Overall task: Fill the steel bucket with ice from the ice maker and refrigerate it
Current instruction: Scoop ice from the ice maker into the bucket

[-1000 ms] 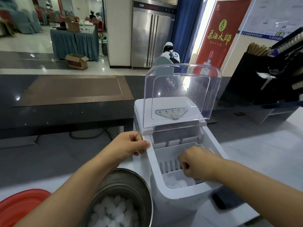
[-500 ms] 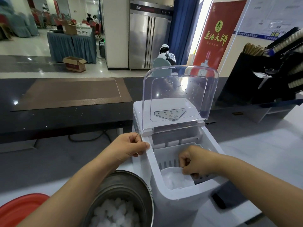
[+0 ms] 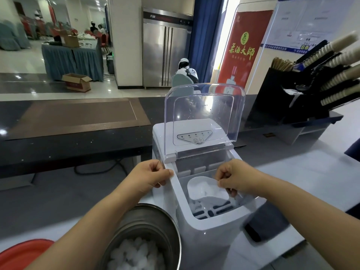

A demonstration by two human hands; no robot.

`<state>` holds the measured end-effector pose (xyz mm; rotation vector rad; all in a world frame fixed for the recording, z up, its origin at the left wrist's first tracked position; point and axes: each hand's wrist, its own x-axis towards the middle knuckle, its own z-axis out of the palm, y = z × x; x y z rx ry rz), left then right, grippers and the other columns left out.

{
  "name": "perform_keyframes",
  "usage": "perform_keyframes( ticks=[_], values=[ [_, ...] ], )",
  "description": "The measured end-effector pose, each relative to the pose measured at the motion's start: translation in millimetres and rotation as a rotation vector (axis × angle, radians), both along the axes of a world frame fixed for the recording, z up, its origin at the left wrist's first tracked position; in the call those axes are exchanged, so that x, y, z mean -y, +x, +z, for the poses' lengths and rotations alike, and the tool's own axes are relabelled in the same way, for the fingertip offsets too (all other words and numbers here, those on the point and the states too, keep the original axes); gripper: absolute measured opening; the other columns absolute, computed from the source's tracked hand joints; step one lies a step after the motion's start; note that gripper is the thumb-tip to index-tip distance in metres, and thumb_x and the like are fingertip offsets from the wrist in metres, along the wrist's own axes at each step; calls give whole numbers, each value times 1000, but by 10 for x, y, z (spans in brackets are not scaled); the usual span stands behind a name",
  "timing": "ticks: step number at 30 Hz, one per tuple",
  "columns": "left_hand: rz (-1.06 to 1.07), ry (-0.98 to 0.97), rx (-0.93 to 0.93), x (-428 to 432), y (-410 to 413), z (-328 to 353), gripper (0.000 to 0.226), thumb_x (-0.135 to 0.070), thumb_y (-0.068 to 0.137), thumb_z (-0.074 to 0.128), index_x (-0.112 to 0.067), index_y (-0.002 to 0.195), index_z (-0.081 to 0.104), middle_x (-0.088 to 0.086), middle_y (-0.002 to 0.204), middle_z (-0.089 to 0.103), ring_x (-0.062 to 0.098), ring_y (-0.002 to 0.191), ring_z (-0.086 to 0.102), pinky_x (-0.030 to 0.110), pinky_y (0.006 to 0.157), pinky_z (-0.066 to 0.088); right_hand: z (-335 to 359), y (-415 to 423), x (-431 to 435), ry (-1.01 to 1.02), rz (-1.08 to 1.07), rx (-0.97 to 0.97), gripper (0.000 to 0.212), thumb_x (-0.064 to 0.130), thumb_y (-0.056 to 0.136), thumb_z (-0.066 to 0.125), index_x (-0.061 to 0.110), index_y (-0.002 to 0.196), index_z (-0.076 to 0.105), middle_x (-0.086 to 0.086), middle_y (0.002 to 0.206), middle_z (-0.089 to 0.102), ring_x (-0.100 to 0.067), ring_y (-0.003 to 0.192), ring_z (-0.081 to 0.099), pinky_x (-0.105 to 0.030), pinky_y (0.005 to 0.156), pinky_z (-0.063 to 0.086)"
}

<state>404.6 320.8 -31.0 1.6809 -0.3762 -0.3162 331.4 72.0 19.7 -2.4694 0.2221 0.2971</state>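
Note:
The white ice maker stands on the counter with its clear lid raised. My left hand grips the left rim of its opening. My right hand pinches the handle of a white plastic scoop that holds ice and hangs above the basket inside the machine. The steel bucket sits at the lower left beside the machine, partly filled with ice cubes. My left forearm crosses over its rim.
A red lid or basin lies at the lower left corner. A black rack of paper cups stands on the right. A dark raised counter runs behind. A steel two-door refrigerator stands in the far room.
My right hand has lifted the scoop out of the ice basket with ice in it. My left hand has stayed on the machine's rim.

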Motion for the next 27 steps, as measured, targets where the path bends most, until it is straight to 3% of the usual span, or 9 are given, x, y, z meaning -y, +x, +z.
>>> perform_keyframes(
  ticks=[6, 10, 18, 27],
  values=[
    [44, 1, 39, 9, -92, 38, 31, -14, 81, 70, -14, 60, 48, -1, 54, 58, 6, 51, 55, 26, 60, 48, 234, -169, -89, 19, -107, 106, 14, 1, 83, 64, 8, 71, 65, -4, 48, 62, -13, 41, 54, -31, 54, 51],
    [64, 35, 86, -66, -128, 66, 29, -19, 83, 69, -14, 63, 49, -2, 53, 56, 6, 51, 54, 23, 58, 48, 382, -319, -222, 53, -155, 162, 14, 0, 82, 65, 8, 70, 66, -4, 47, 61, -13, 40, 53, -25, 49, 50],
    [74, 42, 85, -467, -156, 33, 27, -27, 84, 67, -11, 67, 54, 0, 53, 62, 5, 49, 54, 17, 52, 47, 469, -605, -702, 101, -218, 232, 12, 1, 79, 64, 4, 68, 65, -9, 48, 61, -18, 43, 51, -30, 50, 50],
    [67, 13, 96, -786, -299, 12, 27, -18, 85, 67, -7, 65, 52, 0, 49, 56, 8, 46, 48, 14, 48, 44, 208, -871, -1287, 109, -261, 181, 14, 1, 74, 61, 6, 61, 64, -11, 47, 62, -19, 39, 54, -34, 47, 52]
  ],
)
